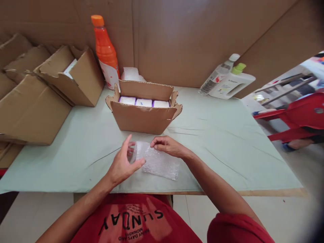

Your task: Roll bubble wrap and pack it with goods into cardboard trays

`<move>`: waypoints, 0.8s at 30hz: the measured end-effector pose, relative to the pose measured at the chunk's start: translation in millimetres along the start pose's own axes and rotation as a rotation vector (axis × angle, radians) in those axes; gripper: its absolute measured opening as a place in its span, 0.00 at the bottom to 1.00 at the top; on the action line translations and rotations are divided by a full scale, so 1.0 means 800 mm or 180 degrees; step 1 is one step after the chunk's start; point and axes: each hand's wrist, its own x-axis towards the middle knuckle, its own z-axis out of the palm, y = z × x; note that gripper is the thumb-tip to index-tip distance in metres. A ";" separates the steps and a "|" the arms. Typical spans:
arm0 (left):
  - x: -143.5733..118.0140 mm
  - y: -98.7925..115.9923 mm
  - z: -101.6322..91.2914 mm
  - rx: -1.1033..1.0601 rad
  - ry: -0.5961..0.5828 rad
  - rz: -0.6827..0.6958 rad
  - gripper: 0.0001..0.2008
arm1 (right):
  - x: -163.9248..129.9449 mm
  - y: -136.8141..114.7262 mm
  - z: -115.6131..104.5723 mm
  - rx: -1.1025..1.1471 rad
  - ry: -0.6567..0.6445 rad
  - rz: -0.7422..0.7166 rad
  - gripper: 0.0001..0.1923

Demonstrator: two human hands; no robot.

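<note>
Bubble-wrap sheet, clear and crinkled (158, 162), lies on the pale green cloth-covered table (227, 152) just in front of the person, partly folded over at its left end. Head view: the left hand (124, 163) cups that folded left end, thumb on the near side and fingers curled round the far side, so the wrap is grasped loosely between them. The right hand (168, 145) pinches the sheet's upper edge between thumb and fingertips; whether anything is enclosed in the fold cannot be told.

Directly beyond the hands stands an open brown cardboard box (144, 116), flaps spread, holding a row of white rectangular packets (144, 102) with purple marks. Behind it an orange plastic bottle with an orange cap (105, 50) stands upright beside a white bubble-wrap roll (130, 73). Further left, a second open carton (76, 76) rests against flattened cardboard sheets (27, 108). At the far right of the table, a clear bottle (217, 76) and a white jug with a green cap (234, 82) lean against the cardboard wall. A red plastic chair (296, 116) stands off the table's right side.
</note>
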 end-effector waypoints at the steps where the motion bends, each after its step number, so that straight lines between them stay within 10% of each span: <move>1: 0.004 -0.004 0.004 0.0076 -0.0062 -0.0210 0.41 | 0.007 0.001 0.004 -0.0244 0.0050 -0.0111 0.11; 7: 0.018 -0.030 -0.015 0.0887 -0.0094 -0.0599 0.35 | -0.035 0.031 0.003 -0.1850 0.1434 -0.0292 0.15; 12: 0.030 -0.039 -0.045 0.0711 0.0267 -0.0401 0.34 | -0.085 0.053 -0.005 -0.1803 0.2440 -0.0164 0.13; 16: 0.075 -0.040 -0.062 0.0141 0.1240 -0.0156 0.40 | -0.070 0.040 -0.008 -0.1390 0.2501 -0.0247 0.21; 24: 0.153 -0.045 -0.050 -0.0676 0.1005 0.0002 0.36 | 0.042 0.028 -0.044 -0.0513 0.2207 -0.0243 0.28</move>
